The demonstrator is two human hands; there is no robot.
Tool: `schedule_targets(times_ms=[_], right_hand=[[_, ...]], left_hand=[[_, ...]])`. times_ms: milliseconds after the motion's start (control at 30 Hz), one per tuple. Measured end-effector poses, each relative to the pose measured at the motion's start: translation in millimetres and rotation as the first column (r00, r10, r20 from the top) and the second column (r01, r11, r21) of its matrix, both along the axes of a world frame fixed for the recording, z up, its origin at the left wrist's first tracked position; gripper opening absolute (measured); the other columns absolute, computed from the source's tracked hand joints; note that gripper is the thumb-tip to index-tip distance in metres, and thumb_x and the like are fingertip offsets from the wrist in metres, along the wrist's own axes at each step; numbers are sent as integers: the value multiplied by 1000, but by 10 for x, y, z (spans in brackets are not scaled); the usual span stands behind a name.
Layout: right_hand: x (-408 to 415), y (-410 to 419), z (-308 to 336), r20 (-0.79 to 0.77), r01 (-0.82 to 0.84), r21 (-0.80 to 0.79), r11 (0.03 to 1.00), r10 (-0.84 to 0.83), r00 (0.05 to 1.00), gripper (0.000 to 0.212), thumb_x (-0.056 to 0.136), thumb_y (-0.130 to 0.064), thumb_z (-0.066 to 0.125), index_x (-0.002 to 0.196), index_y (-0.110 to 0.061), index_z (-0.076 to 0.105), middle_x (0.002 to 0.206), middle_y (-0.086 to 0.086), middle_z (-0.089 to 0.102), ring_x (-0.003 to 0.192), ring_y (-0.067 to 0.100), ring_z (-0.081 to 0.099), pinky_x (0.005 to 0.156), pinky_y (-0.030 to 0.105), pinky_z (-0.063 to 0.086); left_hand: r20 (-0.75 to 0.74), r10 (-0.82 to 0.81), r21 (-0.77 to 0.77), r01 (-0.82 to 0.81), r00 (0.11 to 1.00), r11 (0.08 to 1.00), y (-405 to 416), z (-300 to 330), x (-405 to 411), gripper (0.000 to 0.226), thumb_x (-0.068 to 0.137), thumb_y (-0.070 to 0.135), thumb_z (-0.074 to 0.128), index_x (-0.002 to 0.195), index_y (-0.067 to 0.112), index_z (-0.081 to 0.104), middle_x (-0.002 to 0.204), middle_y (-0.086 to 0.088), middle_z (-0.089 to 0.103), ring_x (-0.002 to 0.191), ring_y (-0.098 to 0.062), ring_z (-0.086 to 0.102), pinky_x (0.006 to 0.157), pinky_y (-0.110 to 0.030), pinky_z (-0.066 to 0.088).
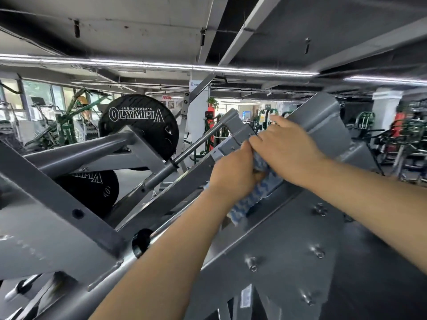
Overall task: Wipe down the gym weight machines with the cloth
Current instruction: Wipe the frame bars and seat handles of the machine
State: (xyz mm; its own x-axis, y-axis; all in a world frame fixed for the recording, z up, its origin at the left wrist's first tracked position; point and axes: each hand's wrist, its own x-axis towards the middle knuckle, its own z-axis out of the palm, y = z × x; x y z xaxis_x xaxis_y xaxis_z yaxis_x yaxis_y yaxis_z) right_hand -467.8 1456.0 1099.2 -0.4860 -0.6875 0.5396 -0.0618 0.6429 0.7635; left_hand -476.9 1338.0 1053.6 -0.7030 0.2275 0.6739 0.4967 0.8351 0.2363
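Observation:
A blue and white patterned cloth (251, 199) is bunched between both hands over the sloping grey steel frame of a weight machine (288, 229). My left hand (233, 174) grips the cloth's lower part with curled fingers. My right hand (284, 148) lies over the cloth's upper end and holds it, close to a grey bracket (235, 125) near the top of the frame. Most of the cloth is hidden under the hands; a loose end hangs down along the frame.
A black Olympia weight plate (138, 121) sits on the machine's left arm, a second plate (92, 190) below it. A chrome rod (198, 144) runs diagonally beside the hands. Bolt heads (253, 264) stud the frame. Green machines (69, 118) and windows stand behind.

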Motion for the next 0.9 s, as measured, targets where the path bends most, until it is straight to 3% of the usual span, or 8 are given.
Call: schedule_targets(times_ms=[100, 267, 433, 500, 600, 667, 800, 900], right_hand=[[17, -120, -66, 161, 85, -65, 994, -74, 984, 28, 80, 0, 41, 101, -15, 54, 95, 1, 63, 96, 24, 57, 98, 34, 31], [97, -412, -236, 276, 104, -56, 993, -85, 958, 25, 83, -24, 64, 104, -16, 52, 95, -1, 62, 93, 22, 58, 85, 35, 37], [108, -874, -559, 395, -39, -2, 999, 36, 918, 26, 74, -12, 61, 97, -16, 51, 84, -2, 61, 81, 23, 59, 62, 32, 25], [94, -1003, -675, 350, -24, 44, 999, 7, 937, 28, 57, -7, 59, 79, -21, 50, 65, -4, 59, 64, 20, 60, 53, 29, 19], [9, -1123, -857, 193, -54, 42, 998, 45, 980, 27, 41, -3, 45, 56, -24, 37, 36, -5, 29, 36, 12, 46, 49, 25, 17], [-36, -1119, -1006, 120, -113, 19, 993, 110, 987, 32, 46, 3, 32, 53, -26, 45, 39, -7, 35, 38, 12, 45, 49, 24, 26], [-71, -888, -1059, 1, -271, 125, 954, 273, 962, 49, 74, 10, 19, 82, -18, 57, 61, -4, 51, 57, 18, 50, 60, 30, 40], [-134, -561, -867, -42, -298, 159, 941, 308, 951, 34, 77, 5, 31, 101, -11, 49, 72, 1, 53, 65, 20, 50, 66, 32, 39]], left_hand=[[22, 29, -12, -29, 999, 1000, -120, -97, 28, 43, 86, 29, 56, 121, 11, 37, 104, -9, 62, 96, -33, 60, 72, -36, 45], [54, 166, 14, -167, 985, 986, -572, -533, 162, 37, 83, 33, 56, 113, 19, 41, 96, -3, 63, 89, -32, 61, 68, -33, 44], [295, 199, -45, -194, 934, 980, -1008, -784, 202, 40, 76, 27, 59, 114, 25, 46, 98, -1, 64, 92, -28, 60, 68, -29, 41], [437, 150, -73, -131, 887, 989, -1209, -809, 231, 37, 72, 29, 60, 107, 32, 50, 92, 5, 62, 89, -22, 61, 72, -29, 45], [548, 88, -87, -47, 832, 995, -1462, -817, 317, 26, 70, 29, 61, 87, 43, 46, 85, 10, 61, 87, -16, 61, 76, -31, 49], [502, 163, -154, -97, 849, 983, -1474, -853, 374, 32, 77, 28, 60, 104, 40, 46, 93, 7, 62, 90, -18, 60, 77, -30, 47], [100, 453, -339, -397, 886, 853, -1255, -1052, 396, 43, 91, 45, 48, 119, 17, 32, 112, 2, 60, 103, -22, 60, 77, -29, 39], [9, 394, -258, -379, 919, 889, -1078, -1054, 348, 45, 94, 50, 38, 118, 15, 26, 116, 0, 54, 107, -21, 57, 84, -33, 44]])
